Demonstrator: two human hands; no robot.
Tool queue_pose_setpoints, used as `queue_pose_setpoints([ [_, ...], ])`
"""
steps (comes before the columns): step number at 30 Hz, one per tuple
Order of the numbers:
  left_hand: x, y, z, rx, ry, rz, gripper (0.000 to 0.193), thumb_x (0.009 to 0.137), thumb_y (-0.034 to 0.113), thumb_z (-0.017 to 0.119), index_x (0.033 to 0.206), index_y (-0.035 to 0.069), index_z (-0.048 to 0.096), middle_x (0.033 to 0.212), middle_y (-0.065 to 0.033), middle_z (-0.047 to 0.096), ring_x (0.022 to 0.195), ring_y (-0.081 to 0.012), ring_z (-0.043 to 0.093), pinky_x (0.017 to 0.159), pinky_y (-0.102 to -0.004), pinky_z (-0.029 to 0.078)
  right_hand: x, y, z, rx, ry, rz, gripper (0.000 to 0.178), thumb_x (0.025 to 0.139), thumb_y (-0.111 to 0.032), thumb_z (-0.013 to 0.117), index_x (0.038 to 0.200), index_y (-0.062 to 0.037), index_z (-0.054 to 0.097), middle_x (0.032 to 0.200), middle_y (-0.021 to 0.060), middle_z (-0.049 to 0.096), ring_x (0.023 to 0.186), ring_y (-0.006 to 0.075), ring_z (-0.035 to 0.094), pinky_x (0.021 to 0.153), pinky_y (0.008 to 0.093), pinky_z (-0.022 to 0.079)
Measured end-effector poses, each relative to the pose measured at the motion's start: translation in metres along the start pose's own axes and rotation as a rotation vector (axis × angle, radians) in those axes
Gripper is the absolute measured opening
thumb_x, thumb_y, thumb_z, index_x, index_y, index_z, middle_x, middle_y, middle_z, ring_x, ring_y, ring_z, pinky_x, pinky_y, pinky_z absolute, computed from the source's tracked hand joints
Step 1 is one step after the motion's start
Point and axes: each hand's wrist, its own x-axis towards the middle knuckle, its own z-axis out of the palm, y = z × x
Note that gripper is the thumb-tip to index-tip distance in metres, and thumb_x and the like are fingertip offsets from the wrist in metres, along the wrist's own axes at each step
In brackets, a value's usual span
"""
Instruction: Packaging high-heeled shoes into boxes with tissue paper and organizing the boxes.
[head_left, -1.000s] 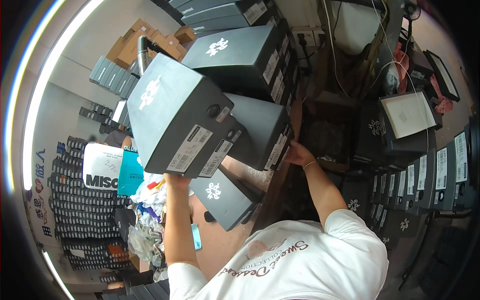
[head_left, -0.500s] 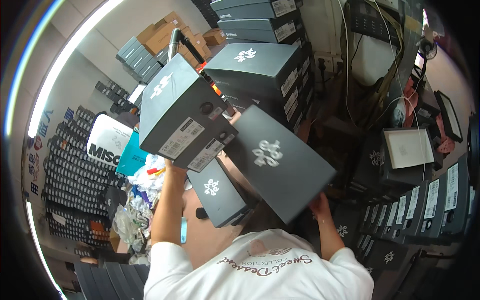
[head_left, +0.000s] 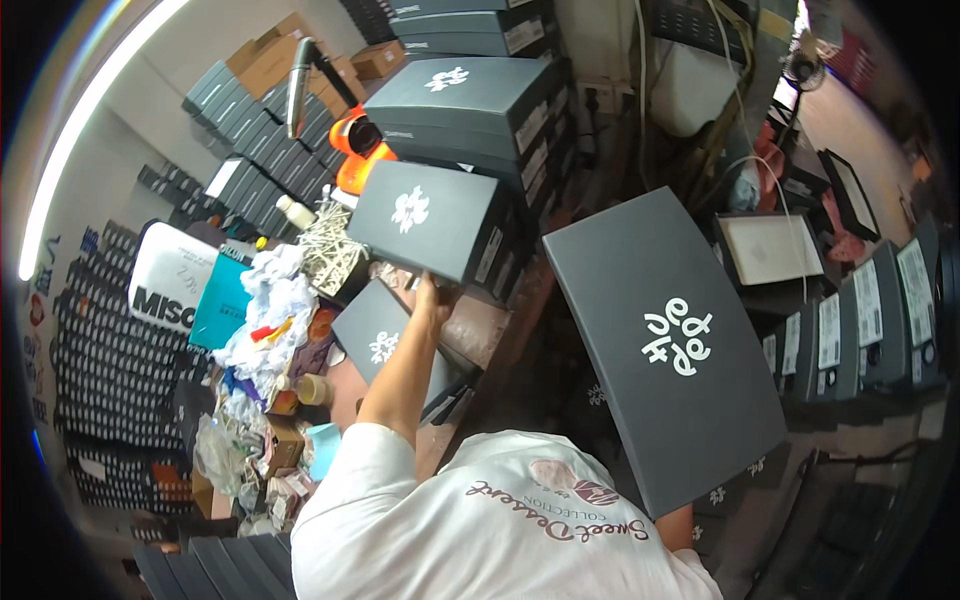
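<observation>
My left hand (head_left: 430, 300) is closed at the near lower edge of a dark grey shoebox (head_left: 435, 225) with a white logo on its lid. That box is beside the tall stack, above the cluttered table. A second, larger-looking dark grey shoebox (head_left: 640, 400) is held up close on my right side, tilted, its logo face toward me. Its lower end rests over my right forearm (head_left: 676, 526), and the box hides my right hand's fingers. Another shoebox (head_left: 365, 335) lies on the table beneath my left forearm.
A stack of shoeboxes (head_left: 470, 95) stands ahead. To the left are an orange tape dispenser (head_left: 365, 155), a bundle of white sticks (head_left: 330, 250), crumpled white paper (head_left: 265, 300) and a teal box (head_left: 222, 300). Upright shoeboxes (head_left: 875, 310) line the right side.
The boxes at my left hand have moved down and away from me, beside the tall stack. The shoebox on my right has swung out to the right, away from them. My view has shifted right.
</observation>
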Motion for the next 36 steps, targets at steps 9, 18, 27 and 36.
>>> queue_pose_setpoints([
  [9, -0.145, -0.008, 0.007, 0.390, -0.511, 0.024, 0.086, 0.077, 0.070, 0.052, 0.143, 0.024, 0.023, 0.141, -0.0110, 0.027, 0.132, -0.0239, 0.026, 0.103, -0.0539, 0.023, -0.096, 0.078, -0.022, 0.080, 0.090, -0.092, 0.040, 0.092, -0.035, 0.050, 0.118, -0.0056, 0.052, 0.111, 0.0089, 0.059, 0.102, 0.0230, 0.059, 0.083, 0.0404, 0.051],
  [18, -0.264, -0.014, -0.055, 0.401, -0.685, 0.225, 0.058, 0.091, 0.027, 0.054, 0.136, 0.006, 0.023, 0.131, -0.0113, 0.037, 0.117, -0.0225, 0.038, 0.098, -0.0350, 0.034, -0.087, 0.161, 0.071, -0.038, -0.197, 0.125, 0.039, 0.092, -0.034, 0.049, 0.117, -0.0041, 0.053, 0.109, 0.0098, 0.060, 0.099, 0.0230, 0.060, 0.081, 0.0398, 0.053],
  [27, -0.196, 0.048, -0.177, -0.185, -0.309, 0.029, 0.062, 0.094, 0.044, 0.042, 0.143, 0.013, 0.021, 0.134, -0.0133, 0.042, 0.119, -0.0284, 0.045, 0.098, -0.0427, 0.041, -0.052, 0.266, 0.200, -0.191, -0.641, 0.427, 0.039, 0.093, -0.034, 0.048, 0.116, -0.0026, 0.053, 0.107, 0.0107, 0.060, 0.097, 0.0230, 0.061, 0.078, 0.0392, 0.054],
  [36, -0.140, 0.053, -0.230, 0.047, -0.231, 0.115, 0.058, 0.093, 0.042, 0.046, 0.137, 0.008, 0.031, 0.130, -0.0123, 0.045, 0.116, -0.0271, 0.047, 0.095, -0.0421, 0.042, -0.035, 0.266, 0.229, -0.992, -0.711, 0.469, 0.040, 0.094, -0.036, 0.045, 0.113, -0.0008, 0.049, 0.095, 0.0116, 0.059, 0.078, 0.0217, 0.063, 0.068, 0.0355, 0.056],
])
